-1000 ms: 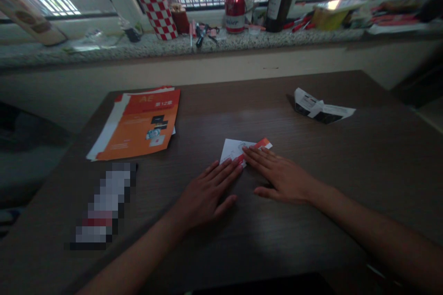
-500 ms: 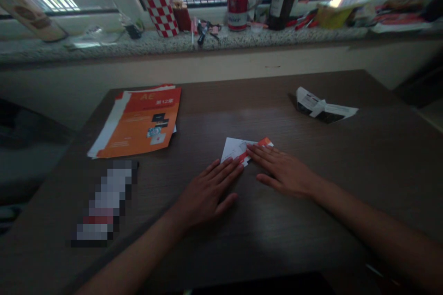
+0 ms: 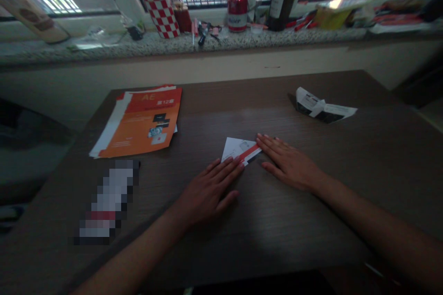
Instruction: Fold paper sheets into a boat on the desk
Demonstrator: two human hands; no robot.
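A small folded sheet of paper (image 3: 235,147), white with an orange-red stripe, lies flat on the brown table (image 3: 214,115). My left hand (image 3: 212,189) rests palm down, its fingertips on the paper's near left edge and the thumb held apart. Flat over the paper's right end lies my right hand (image 3: 289,161), fingers stretched out and covering that corner. Neither hand grips anything. Farther off to the right stands a folded paper piece (image 3: 323,107), white and black with a pale band around its middle.
Orange printed sheets (image 3: 141,124) lie at the table's back left. Nearer me is a pixelated, blurred-out dark-edged object (image 3: 109,203). Along the granite windowsill (image 3: 121,50) stand a checkered red-and-white container (image 3: 159,9), a red can-shaped mug (image 3: 237,11) and a dark bottle-like container (image 3: 282,0).
My right hand has slid a little to the right along the paper, uncovering more of the orange-red stripe. My left hand has stayed in place.
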